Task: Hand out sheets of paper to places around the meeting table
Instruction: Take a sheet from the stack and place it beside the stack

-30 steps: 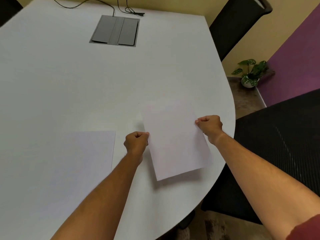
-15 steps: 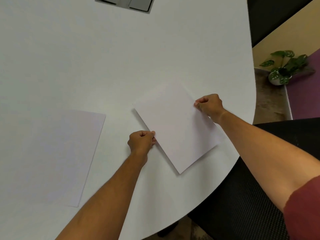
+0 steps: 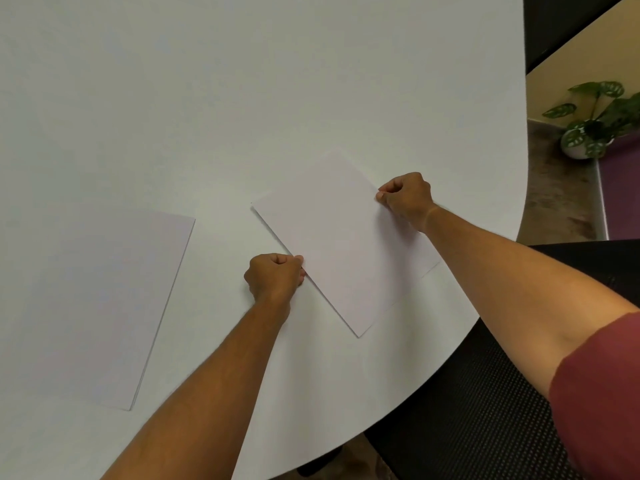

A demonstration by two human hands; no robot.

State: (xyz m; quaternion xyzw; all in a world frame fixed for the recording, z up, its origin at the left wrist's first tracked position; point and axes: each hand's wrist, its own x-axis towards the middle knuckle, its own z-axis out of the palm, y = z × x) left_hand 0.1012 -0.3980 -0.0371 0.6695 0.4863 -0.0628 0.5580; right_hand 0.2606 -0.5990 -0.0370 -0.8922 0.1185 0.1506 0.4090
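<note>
A single white sheet of paper (image 3: 341, 237) lies turned at an angle on the white meeting table (image 3: 242, 98), near its curved right edge. My left hand (image 3: 275, 277) pinches the sheet's left long edge with curled fingers. My right hand (image 3: 407, 197) pinches the opposite edge near the far right corner. A stack of white sheets (image 3: 100, 303) rests flat on the table to the left, apart from both hands.
A black mesh chair (image 3: 485, 410) stands at the table's right edge, under my right arm. A potted plant (image 3: 592, 129) sits on the floor at the far right by a purple wall. Another dark chair back (image 3: 554, 26) shows at the top right.
Both hands have kept hold of the sheet, turned it further clockwise and brought it down close to the table by the right edge. The view has tilted down and closer.
</note>
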